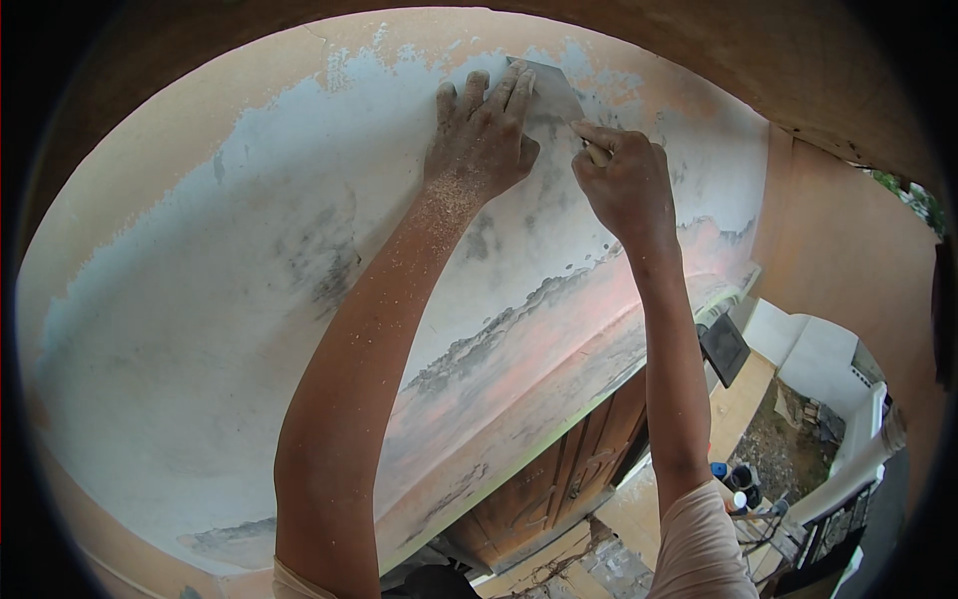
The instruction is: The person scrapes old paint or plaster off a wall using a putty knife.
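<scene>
My right hand (627, 185) is closed around the handle of a scraper, a putty knife with a wide grey blade (552, 92). The blade lies against the upper part of a wall (269, 180), by the ragged border where peach paint (249, 75) meets a bare whitish layer. Beside it, my left hand (481, 138) has its fingers stretched out, with two fingertips resting on the blade's left edge. Pale dust and flakes cover the back of that hand and its wrist. Dark stains mark the wall below both hands.
A ledge with a pale green edge (519, 454) runs under the wall, above a brown wooden door (559, 464). A dark flat lamp-like panel (725, 349) sticks out right of my right forearm. Far below are a tiled floor, several containers (738, 489) and a white boundary wall (823, 359).
</scene>
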